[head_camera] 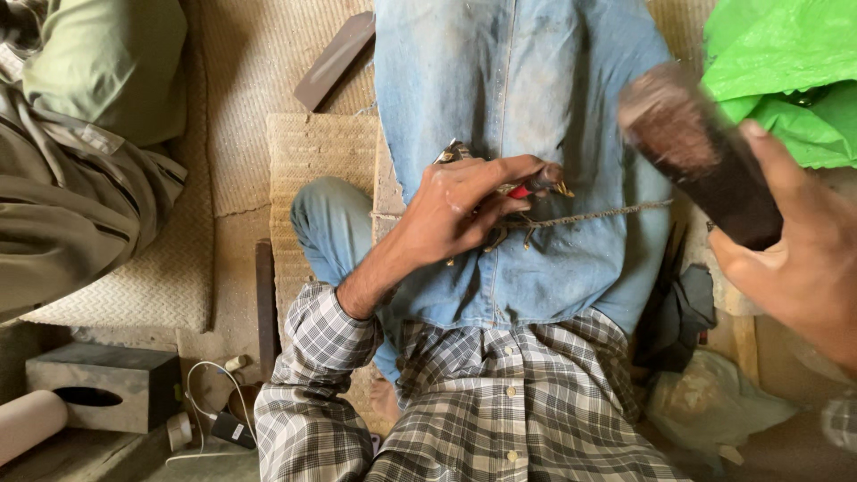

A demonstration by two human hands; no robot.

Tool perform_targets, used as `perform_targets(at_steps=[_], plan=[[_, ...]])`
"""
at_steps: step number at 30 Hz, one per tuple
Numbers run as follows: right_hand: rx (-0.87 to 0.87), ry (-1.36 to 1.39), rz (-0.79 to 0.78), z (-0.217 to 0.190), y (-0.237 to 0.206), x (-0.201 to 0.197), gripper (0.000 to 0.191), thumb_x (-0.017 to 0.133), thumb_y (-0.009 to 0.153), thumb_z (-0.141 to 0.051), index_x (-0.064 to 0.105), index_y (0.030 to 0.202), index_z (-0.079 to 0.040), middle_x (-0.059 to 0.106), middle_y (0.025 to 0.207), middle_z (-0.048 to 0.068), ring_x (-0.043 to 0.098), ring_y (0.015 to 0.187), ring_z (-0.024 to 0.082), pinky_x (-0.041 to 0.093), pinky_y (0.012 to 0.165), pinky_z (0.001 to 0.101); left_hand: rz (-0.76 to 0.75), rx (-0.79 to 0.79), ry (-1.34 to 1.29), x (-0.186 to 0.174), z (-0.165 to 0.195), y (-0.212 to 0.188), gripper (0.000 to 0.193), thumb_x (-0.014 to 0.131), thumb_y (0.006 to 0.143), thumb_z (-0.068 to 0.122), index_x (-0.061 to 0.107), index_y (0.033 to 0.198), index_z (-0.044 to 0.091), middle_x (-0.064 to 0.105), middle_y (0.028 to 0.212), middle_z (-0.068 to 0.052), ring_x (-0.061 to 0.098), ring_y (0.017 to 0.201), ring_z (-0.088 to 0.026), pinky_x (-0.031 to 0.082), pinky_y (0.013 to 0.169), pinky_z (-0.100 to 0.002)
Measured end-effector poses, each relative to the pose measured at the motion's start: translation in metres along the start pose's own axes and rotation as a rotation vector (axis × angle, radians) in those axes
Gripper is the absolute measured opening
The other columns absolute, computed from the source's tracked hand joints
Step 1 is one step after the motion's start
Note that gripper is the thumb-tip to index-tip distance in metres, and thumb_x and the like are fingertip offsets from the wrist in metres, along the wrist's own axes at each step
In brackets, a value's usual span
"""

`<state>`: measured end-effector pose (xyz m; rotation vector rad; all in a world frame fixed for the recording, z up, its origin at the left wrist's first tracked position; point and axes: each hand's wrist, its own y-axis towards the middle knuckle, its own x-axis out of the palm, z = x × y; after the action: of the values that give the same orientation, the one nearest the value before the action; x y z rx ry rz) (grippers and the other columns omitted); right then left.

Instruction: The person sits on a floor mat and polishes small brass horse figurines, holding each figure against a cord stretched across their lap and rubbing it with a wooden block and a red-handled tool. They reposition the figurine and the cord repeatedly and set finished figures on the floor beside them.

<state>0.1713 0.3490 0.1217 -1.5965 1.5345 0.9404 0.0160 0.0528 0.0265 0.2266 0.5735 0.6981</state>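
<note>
A cloth [527,89] is spread over the lap, and a chain [607,212] is laid across it. The left hand [455,210] is set on the chain's left part. The right hand [799,259] is held to the right, with a block [705,165] (perhaps a mallet) in it. A box [103,386] is placed at lower left, a mat [317,178] left of the cloth.

A woven mat [321,152] covers the floor [234,295] (earthen, perhaps); a grey box [103,386] sits beside it.
</note>
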Motion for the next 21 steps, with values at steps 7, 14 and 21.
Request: perform_targets(at_steps=[7,14,21], plan=[[0.160,-0.277,-0.218,-0.005,0.004,-0.007,0.088,0.079,0.078,-0.003,0.046,0.159,-0.012,0.065,0.107,0.018,0.070,0.089,0.029,0.059,0.075,0.0374,-0.010,0.000,0.007,-0.004,-0.001,-0.001,0.049,0.073,0.098,0.005,0.055,0.144,0.013,0.077,0.111,-0.004,0.075,0.094,-0.020,0.059,0.082,-0.034],[-0.095,-0.265,-0.104,-0.010,0.013,-0.008,0.088,0.076,0.070,-0.002,0.048,0.154,-0.004,0.058,0.100,0.020,0.064,0.087,0.033,0.055,0.074,0.0442,-0.003,-0.032,-0.011,-0.005,-0.004,-0.004,0.046,0.074,0.100,0.011,0.057,0.142,0.015,0.077,0.107,-0.002,0.077,0.092,-0.019,0.061,0.081,-0.034],[0.144,-0.098,-0.061,-0.003,0.010,-0.006,0.087,0.075,0.077,-0.004,0.046,0.159,-0.008,0.062,0.093,0.011,0.065,0.077,0.025,0.052,0.068,0.0394,-0.005,0.009,0.000,-0.010,-0.007,-0.004,0.046,0.072,0.098,0.008,0.059,0.141,0.014,0.078,0.109,-0.003,0.077,0.095,-0.022,0.060,0.082,-0.036]])
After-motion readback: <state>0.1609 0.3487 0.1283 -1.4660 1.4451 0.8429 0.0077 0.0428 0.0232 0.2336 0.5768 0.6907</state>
